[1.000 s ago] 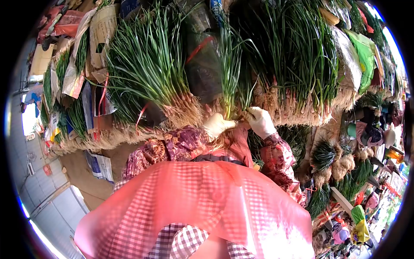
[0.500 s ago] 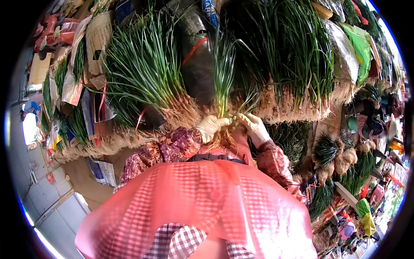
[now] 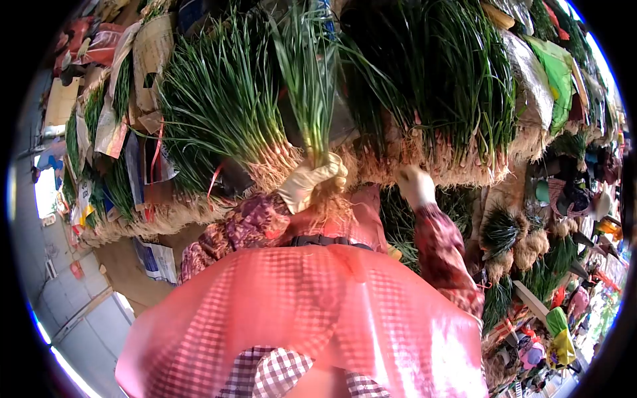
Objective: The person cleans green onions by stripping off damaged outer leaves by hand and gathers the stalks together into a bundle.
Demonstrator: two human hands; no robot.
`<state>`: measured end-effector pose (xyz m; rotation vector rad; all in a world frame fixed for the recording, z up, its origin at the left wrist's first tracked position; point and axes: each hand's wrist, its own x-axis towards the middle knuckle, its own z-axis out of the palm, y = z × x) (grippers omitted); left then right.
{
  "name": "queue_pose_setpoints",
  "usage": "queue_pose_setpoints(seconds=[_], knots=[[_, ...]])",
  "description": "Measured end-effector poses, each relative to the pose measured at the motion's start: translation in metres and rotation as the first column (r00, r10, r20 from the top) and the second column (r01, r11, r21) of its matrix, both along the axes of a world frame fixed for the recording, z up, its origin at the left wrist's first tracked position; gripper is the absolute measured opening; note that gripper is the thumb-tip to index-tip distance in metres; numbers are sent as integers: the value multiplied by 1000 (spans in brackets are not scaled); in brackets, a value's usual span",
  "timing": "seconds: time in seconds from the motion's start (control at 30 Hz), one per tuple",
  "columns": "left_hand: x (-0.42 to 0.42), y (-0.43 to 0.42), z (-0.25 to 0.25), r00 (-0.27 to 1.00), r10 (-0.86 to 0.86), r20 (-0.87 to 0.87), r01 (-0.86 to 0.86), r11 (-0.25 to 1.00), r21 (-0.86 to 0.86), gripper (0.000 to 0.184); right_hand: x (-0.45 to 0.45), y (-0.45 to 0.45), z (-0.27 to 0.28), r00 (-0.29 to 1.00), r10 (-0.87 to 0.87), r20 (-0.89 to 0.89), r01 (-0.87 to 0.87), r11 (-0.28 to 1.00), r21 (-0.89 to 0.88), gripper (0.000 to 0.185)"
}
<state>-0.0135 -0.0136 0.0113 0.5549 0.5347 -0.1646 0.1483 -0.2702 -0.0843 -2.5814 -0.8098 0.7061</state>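
My left hand [image 3: 308, 182], in a cream glove, is wrapped round a bunch of green onions [image 3: 312, 113]. The bunch stands upright, leaves up, with its roots [image 3: 330, 215] hanging below the fist in front of my apron. My right hand [image 3: 416, 186], gloved too, is at the root ends of the large right-hand pile of green onions [image 3: 458, 86]. Its fingers look curled in, but their tips are blurred among the roots, and what they hold cannot be made out. Close to my left hand, on its left, lies another pile of green onions [image 3: 225, 99] with pale roots.
Dark plastic wrapping [image 3: 345, 123] lies between the two piles. More onions with hanging roots [image 3: 152, 222] line the left edge, with paper sheets [image 3: 149, 73] among them. Small bundles [image 3: 504, 232] and a wooden bar [image 3: 532, 298] are at the right. My red apron [image 3: 298, 298] fills the front.
The hands have moved apart: my left hand went slightly left with the bunch, which looks fuller and higher. My right hand left the bunch and moved right, to the large pile's roots.
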Motion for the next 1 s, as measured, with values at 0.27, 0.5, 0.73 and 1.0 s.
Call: queue_pose_setpoints(seconds=[0.27, 0.5, 0.73, 1.0], knots=[[13, -33, -22, 975, 19, -223, 18, 986, 163, 11, 27, 92, 19, 852, -273, -448, 333, 941, 60, 30], [15, -40, -55, 957, -14, -290, 73, 978, 197, 19, -9, 69, 43, 638, -302, -709, 552, 821, 147, 16], [13, -36, -48, 971, -8, -241, 48, 986, 159, 18, 40, 108, -20, 996, -76, -54, 74, 996, -41, 41], [24, -51, -52, 949, 39, -313, 5, 990, 140, 14, -18, 95, 28, 475, -162, -865, 688, 681, 251, 13]])
